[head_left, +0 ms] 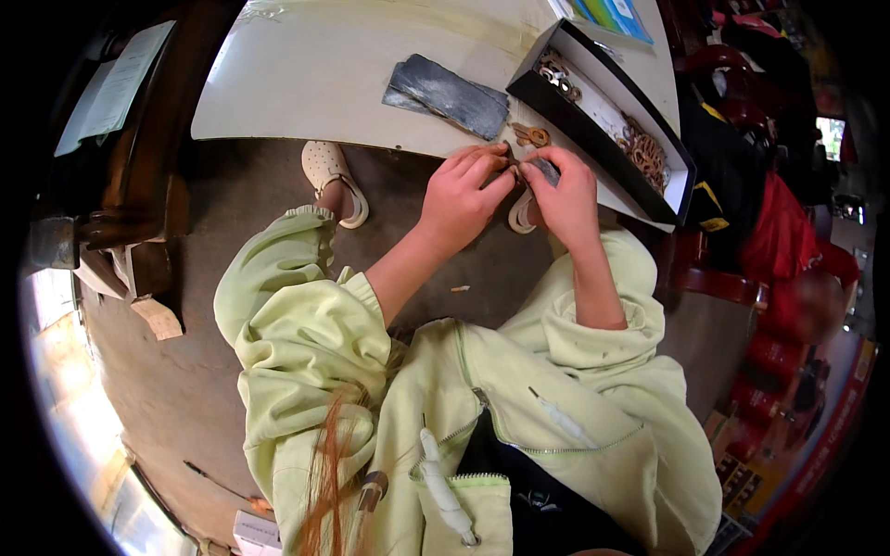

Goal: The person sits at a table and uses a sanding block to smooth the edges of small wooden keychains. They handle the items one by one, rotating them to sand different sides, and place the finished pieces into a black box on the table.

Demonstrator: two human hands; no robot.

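Observation:
My left hand [464,196] and my right hand [568,193] meet at the near edge of the white table [315,83], fingertips pinched together. Between them is something small and dark, mostly hidden by the fingers. A grey patch shows beside my right fingers; I cannot tell what it is. Just beyond the hands lie a few small brown pieces [530,135]. Past my left hand, two flat dark grey slabs [447,93] overlap on the tabletop, whitish with dust. To the right stands a long black open box [623,88], white inside, with brown ring-like pieces [642,157] heaped at its near end.
A blue and green booklet [612,17] lies at the table's far right. Dark wooden furniture with papers [116,88] stands on the left. Red and black things [783,232] crowd the right side. My feet, in beige clogs [326,171], are under the table edge.

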